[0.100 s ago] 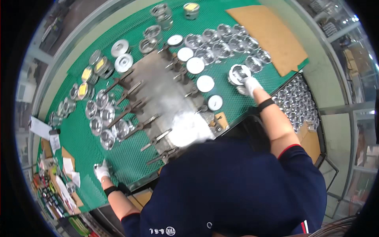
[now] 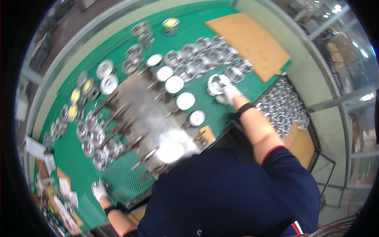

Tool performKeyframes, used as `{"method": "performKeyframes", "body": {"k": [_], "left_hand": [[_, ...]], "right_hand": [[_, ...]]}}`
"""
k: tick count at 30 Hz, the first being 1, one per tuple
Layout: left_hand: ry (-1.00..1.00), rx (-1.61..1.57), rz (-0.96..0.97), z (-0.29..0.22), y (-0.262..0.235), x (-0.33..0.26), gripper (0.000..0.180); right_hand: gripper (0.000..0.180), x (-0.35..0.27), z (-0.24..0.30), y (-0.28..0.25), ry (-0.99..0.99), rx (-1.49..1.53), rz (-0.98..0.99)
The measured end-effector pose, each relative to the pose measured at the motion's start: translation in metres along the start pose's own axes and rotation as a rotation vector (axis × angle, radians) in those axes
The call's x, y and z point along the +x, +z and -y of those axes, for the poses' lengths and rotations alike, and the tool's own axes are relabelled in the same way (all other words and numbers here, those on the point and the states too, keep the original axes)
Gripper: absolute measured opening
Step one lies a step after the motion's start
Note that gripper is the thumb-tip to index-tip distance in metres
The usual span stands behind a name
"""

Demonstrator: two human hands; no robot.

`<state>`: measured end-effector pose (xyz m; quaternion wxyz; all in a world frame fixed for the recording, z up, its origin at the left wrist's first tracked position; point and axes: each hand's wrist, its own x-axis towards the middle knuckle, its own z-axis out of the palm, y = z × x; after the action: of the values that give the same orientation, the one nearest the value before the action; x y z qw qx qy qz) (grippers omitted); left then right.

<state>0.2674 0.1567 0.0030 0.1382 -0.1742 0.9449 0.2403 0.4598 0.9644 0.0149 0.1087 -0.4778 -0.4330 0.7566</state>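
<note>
My gloved right hand (image 2: pixel 231 93) grips the side of a silver piston (image 2: pixel 216 84), which sits hollow end up on the green mat. Another shiny part shows partly under that hand; its kind is hidden. At the lower left, my gloved left hand (image 2: pixel 99 190) is closed low over the mat, with a small metallic bit at its fingertips, too small and blurred to name. Between the hands stands a worn metal plate (image 2: pixel 146 106) with dark clamp-like arms along both sides. Beside its right side, several pistons, such as a flat-topped piston (image 2: pixel 185 101), form a row.
More pistons (image 2: pixel 197 63) are crowded at the back right, near a brown cardboard sheet (image 2: pixel 252 43). Another cluster (image 2: pixel 92 138) stands left of the plate. A bin of shiny parts (image 2: pixel 282 106) is beyond my right arm. Papers (image 2: pixel 35 148) and tools lie at the far left.
The whole view has swung, so the table and things on it appear shifted left, the left side lower. My hands keep about the same places on the mat.
</note>
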Motion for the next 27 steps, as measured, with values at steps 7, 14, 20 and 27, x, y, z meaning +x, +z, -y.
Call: {"method": "performKeyframes", "body": {"k": [7,14,20,27], "left_hand": [[-0.436,-0.567,0.24,-0.151,-0.021,-0.162,0.036],[0.089,-0.763,0.189,-0.179,-0.056,-0.227,0.04],[0.973,-0.504,0.299,-0.273,-0.052,-0.297,0.04],[0.571,-0.777,0.949,-0.29,0.025,-0.306,0.046]], "right_hand": [[0.059,-0.036,0.018,0.018,0.001,-0.083,-0.069],[0.06,-0.124,0.051,0.039,-0.451,-0.183,0.308],[0.081,-0.226,0.016,0.132,-0.929,-1.001,0.976],[0.105,-0.243,-0.034,0.135,-1.062,-0.81,0.968]]}}
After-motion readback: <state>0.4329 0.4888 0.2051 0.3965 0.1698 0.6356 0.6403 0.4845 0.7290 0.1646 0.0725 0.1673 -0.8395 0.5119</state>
